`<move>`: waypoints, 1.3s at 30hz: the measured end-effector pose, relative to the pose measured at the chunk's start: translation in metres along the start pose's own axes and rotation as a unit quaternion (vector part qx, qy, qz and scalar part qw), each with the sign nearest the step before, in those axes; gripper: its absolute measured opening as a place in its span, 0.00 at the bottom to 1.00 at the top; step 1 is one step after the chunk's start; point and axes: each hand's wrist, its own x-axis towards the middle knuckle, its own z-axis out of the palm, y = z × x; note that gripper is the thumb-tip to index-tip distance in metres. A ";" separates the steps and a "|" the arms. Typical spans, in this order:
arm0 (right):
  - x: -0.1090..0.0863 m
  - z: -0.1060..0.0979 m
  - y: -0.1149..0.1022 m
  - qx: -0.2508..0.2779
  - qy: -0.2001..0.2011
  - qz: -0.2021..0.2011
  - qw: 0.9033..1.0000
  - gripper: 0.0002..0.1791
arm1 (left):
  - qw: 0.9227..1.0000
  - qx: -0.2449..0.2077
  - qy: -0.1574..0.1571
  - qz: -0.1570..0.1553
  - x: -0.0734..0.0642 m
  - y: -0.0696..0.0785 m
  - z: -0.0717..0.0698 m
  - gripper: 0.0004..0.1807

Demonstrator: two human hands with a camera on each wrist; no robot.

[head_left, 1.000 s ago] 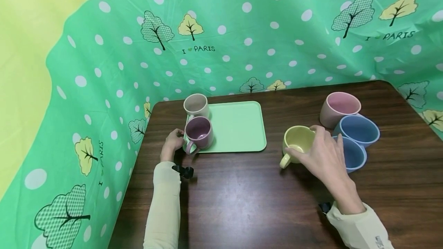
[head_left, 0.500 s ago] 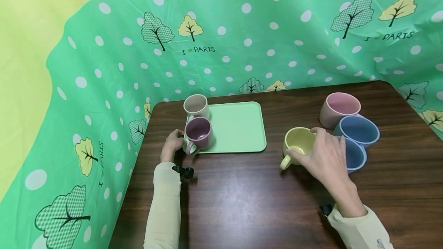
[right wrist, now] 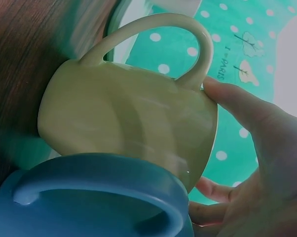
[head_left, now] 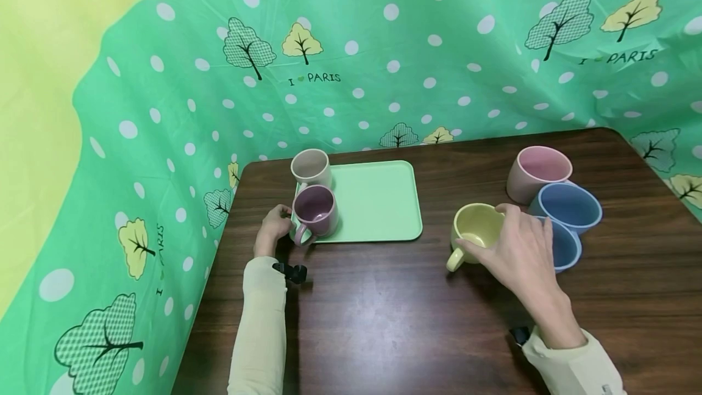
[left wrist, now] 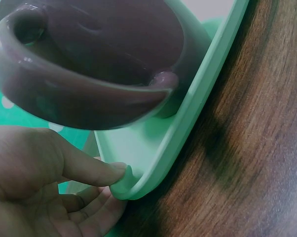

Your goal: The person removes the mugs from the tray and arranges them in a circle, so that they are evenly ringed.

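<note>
My left hand [head_left: 276,224] pinches the near left corner of a light green tray [head_left: 378,206], thumb on the rim and fingers beneath, as the left wrist view shows. Just beside it on the tray stands a purple mug [head_left: 316,209], its handle pointing toward me. Behind that mug is a greyish-beige mug [head_left: 311,168]. My right hand [head_left: 521,245] holds a yellow mug [head_left: 476,233] by its rim, thumb near the handle [right wrist: 153,22]. I cannot tell whether the yellow mug's base touches the table. Its handle points toward the near left.
Right of the yellow mug stand two blue mugs, the farther blue mug [head_left: 567,206] and the nearer blue mug [head_left: 565,245], which my right hand partly covers. A pink mug [head_left: 540,172] stands behind them. A green patterned cloth [head_left: 378,47] hangs beyond the dark wooden table [head_left: 378,309].
My right hand and the yellow mug have shifted slightly to the right and toward me. The left hand, tray and other mugs have stayed in place.
</note>
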 end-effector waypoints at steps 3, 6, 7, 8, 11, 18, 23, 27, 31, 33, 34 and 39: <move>0.000 -0.001 0.001 -0.001 0.001 -0.001 1.000 0.49 | 1.000 0.000 0.002 0.001 0.000 0.000 0.000 0.22; -0.001 -0.001 0.001 -0.003 0.001 -0.003 1.000 0.50 | 1.000 0.001 0.003 0.000 -0.001 0.001 0.001 0.22; -0.001 -0.001 0.001 -0.003 0.001 -0.004 1.000 0.50 | 1.000 0.003 0.003 0.001 -0.001 0.001 0.001 0.22; -0.001 -0.001 0.001 -0.004 0.002 -0.005 1.000 0.50 | 1.000 0.004 0.004 0.002 -0.001 0.001 0.001 0.21; -0.001 0.000 0.001 -0.006 0.004 -0.006 1.000 0.49 | 1.000 0.006 0.004 0.004 -0.001 0.000 0.001 0.21; -0.002 0.000 0.002 -0.011 -0.007 -0.003 1.000 0.50 | 1.000 0.005 0.002 0.003 -0.001 0.001 0.001 0.21; -0.003 0.001 0.002 -0.012 -0.013 -0.004 1.000 0.50 | 1.000 0.002 0.003 0.005 0.000 0.000 0.001 0.21; -0.005 0.000 0.001 -0.004 -0.035 0.003 0.999 0.55 | 1.000 0.002 0.004 0.004 0.000 0.001 0.001 0.21; -0.006 -0.001 -0.003 0.007 -0.057 0.012 0.998 0.57 | 1.000 0.005 0.005 0.005 0.000 0.000 0.001 0.21; -0.006 -0.003 -0.007 0.013 -0.054 0.007 0.998 0.56 | 1.000 0.005 0.003 0.005 0.000 0.001 0.001 0.21; -0.005 -0.003 -0.009 0.014 -0.050 0.002 0.999 0.55 | 1.000 0.005 0.002 0.005 0.000 0.001 0.001 0.21; -0.002 -0.001 -0.025 0.032 -0.021 -0.035 0.999 0.49 | 1.000 0.001 -0.004 -0.001 -0.001 0.001 0.001 0.21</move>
